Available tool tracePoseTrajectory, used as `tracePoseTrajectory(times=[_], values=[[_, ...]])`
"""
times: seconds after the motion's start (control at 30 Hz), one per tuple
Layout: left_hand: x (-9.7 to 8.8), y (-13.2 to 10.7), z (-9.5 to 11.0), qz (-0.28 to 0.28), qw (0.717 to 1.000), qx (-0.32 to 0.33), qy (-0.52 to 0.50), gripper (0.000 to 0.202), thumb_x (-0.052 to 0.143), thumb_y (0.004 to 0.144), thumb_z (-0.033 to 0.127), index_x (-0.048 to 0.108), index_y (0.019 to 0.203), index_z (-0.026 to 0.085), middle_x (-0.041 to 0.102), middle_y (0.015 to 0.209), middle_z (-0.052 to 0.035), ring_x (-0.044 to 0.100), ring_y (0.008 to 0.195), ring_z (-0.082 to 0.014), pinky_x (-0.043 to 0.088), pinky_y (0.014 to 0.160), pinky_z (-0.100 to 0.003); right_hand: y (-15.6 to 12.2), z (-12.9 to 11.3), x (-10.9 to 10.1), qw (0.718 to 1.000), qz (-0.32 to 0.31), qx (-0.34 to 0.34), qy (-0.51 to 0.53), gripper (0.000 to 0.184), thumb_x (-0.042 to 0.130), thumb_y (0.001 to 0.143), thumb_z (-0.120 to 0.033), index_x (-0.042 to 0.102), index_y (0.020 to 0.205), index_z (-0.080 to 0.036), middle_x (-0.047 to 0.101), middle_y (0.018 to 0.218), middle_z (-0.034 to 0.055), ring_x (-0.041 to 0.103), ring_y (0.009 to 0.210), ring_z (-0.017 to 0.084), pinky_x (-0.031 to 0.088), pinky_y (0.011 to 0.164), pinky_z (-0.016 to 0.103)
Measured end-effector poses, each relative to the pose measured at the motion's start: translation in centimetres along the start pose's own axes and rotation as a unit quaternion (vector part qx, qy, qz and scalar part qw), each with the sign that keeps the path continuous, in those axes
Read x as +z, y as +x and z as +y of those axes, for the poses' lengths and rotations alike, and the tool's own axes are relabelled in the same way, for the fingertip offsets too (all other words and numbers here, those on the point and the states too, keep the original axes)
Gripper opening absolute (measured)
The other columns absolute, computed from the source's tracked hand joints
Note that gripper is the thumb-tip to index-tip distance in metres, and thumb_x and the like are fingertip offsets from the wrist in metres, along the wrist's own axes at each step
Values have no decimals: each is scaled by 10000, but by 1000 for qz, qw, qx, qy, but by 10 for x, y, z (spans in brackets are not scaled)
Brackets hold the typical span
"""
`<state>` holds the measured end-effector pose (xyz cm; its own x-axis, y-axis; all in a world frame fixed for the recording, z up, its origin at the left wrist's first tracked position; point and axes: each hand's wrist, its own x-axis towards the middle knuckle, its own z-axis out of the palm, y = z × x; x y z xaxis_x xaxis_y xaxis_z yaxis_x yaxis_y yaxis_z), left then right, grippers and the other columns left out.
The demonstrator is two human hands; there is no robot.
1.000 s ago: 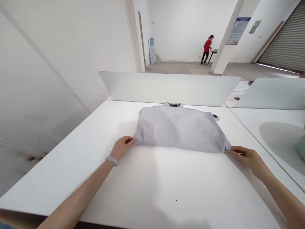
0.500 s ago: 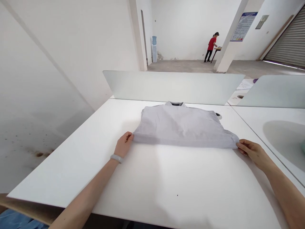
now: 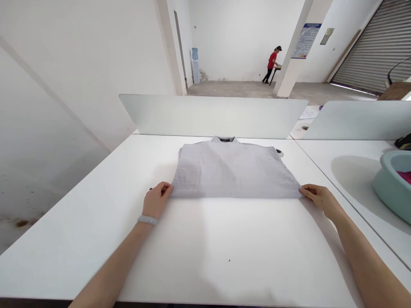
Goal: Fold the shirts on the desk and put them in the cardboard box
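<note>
A light grey collared shirt (image 3: pixel 234 169) lies folded over on the white table (image 3: pixel 221 273), its collar pointing away from me. At the near left corner of the shirt, my left hand (image 3: pixel 156 198) pinches the folded edge between thumb and fingers; a pale bangle circles that wrist. The near right corner is pinched the same way by my right hand (image 3: pixel 317 196). Between the two hands the near edge runs almost straight. The shirt's underside and inner layers are hidden.
A frosted partition (image 3: pixel 212 116) stands along the table's far edge. To the right, beyond a table seam, sits a pale green basin (image 3: pixel 393 184) with magenta cloth inside. A person in red (image 3: pixel 272 64) stands at a small table far back, near a pillar (image 3: pixel 293 68).
Both hands keep hold of the shirt's near corners. The fabric now looks flatter and its right side straighter. My view has turned right, bringing the basin into sight.
</note>
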<state>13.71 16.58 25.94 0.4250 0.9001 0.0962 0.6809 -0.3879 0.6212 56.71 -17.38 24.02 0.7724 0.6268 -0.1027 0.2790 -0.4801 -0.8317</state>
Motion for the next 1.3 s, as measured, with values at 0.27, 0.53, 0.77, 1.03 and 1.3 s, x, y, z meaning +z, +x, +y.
tracePoseTrajectory(times=[0.27,0.53,0.77,1.03,1.3], values=[[5,0,2,43,998,32,40,438,440,837,514,536,1166,242,624,958,-34,576,741,-184,445,704,-299,-3,-10,13,980,124,-24,-151,443,492,761,-613,656,848,-211,655,731,30,579,670,184,424,641,318],[-5,-5,6,-59,988,13,139,393,359,868,386,519,1220,320,645,814,-12,599,800,-241,400,586,-289,-1,-2,10,973,80,-57,-207,316,539,727,-542,584,745,-230,645,683,25,545,585,177,398,553,310],[-15,-14,8,-64,981,62,170,462,373,866,429,549,1246,233,598,1165,-111,552,1068,-319,469,844,-429,-11,-8,0,974,92,-73,-196,418,519,753,-592,646,960,-251,684,929,70,619,736,236,476,647,371],[43,13,112,-101,937,277,190,579,272,954,420,338,1429,96,220,1552,-134,80,1446,-307,195,1149,-472,23,-71,73,906,64,-269,-320,626,290,904,-559,435,1361,-157,402,1455,131,371,1328,307,298,1088,506],[151,54,186,-141,943,251,165,724,197,925,571,236,1475,103,185,1557,-165,66,1447,-314,92,1153,-548,55,-60,125,868,40,-246,-429,668,192,927,-568,353,1431,-159,332,1501,130,267,1392,287,182,1101,598]])
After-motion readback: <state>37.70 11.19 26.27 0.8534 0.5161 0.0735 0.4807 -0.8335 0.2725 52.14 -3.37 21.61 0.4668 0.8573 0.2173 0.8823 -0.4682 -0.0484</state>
